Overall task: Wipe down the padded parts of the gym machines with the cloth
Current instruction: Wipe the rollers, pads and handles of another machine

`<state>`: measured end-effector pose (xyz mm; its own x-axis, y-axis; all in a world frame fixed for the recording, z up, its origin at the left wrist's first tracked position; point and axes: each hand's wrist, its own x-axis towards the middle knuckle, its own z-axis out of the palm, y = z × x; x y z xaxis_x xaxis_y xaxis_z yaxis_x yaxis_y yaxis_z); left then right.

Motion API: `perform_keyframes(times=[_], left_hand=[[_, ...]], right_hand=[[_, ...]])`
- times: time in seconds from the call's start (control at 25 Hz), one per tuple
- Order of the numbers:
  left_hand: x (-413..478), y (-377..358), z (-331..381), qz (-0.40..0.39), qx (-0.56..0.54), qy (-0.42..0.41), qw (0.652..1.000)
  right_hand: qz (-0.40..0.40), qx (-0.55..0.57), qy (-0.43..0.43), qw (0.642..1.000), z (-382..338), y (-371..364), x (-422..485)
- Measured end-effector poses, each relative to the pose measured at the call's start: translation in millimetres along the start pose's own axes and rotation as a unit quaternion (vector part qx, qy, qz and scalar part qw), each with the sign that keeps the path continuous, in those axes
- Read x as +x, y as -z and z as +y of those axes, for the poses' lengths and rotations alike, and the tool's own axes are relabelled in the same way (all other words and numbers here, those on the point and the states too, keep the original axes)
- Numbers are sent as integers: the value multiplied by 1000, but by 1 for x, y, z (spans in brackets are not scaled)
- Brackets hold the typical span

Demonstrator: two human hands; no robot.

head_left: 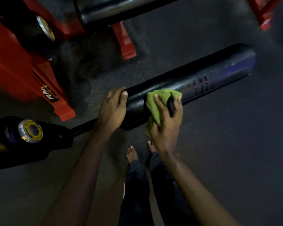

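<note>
step: wiping black roller pad [203, 75] | left hand [113, 110] grips its left end | right hand [167, 124] clutches green cloth [160, 97] against pad | next: sweep cloth right along the length, keep the pad steadied

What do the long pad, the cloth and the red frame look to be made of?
The pad: probably foam under black vinyl or faux leather; finely pebbled skin with a soft sheen. The cloth: green fabric, perhaps microfibre; matte, bunched in soft folds under the right hand. The frame: likely painted steel; flat, hard-edged red faces with a slight gloss.
</note>
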<state>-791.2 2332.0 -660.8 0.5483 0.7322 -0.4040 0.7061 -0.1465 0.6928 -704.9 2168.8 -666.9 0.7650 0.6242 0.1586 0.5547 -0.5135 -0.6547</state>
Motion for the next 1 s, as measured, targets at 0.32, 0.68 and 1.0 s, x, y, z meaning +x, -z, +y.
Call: perform_keyframes(times=[0.32, 0.68, 1.0], left_hand=[[11, -3, 4, 29, 101, 2, 994], [-4, -55, 58, 124, 252, -82, 956], [24, -98, 122, 91, 226, -109, 964]], right_hand=[[-16, -64, 81, 995, 31, 32, 39], [-40, -111, 69, 991, 55, 57, 82], [-12, -113, 44, 993, 97, 86, 129]])
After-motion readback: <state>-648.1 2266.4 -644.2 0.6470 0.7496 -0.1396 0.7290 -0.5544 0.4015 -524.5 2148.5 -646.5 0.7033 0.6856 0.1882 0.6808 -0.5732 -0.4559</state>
